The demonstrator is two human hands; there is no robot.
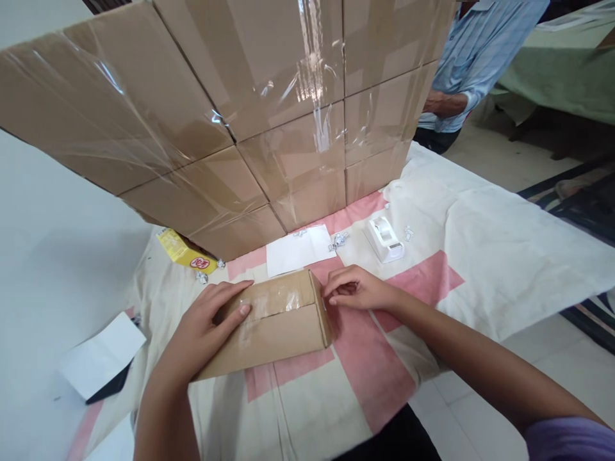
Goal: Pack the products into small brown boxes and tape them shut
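A small cardboard box [278, 339] with clear tape along its top lies in front of me on the cloth-covered table. My left hand [216, 320] grips its left part, the thumb on top and the fingers over the far edge. At the box's right end is my right hand [353, 288], its fingers curled and closed close to the end face. Whatever those fingertips might hold is too small to make out. A white tape dispenser [384, 240] stands beyond my right hand. Just past the box is a white sheet of paper [288, 254].
A tall stack of taped cardboard boxes [288, 153] rises at the back. Left of it lies a yellow box [185, 251]. Crumpled scraps [339, 240] dot the cloth. Another person in a checked shirt [480, 57] stands at the far right. White paper [103, 355] rests at left.
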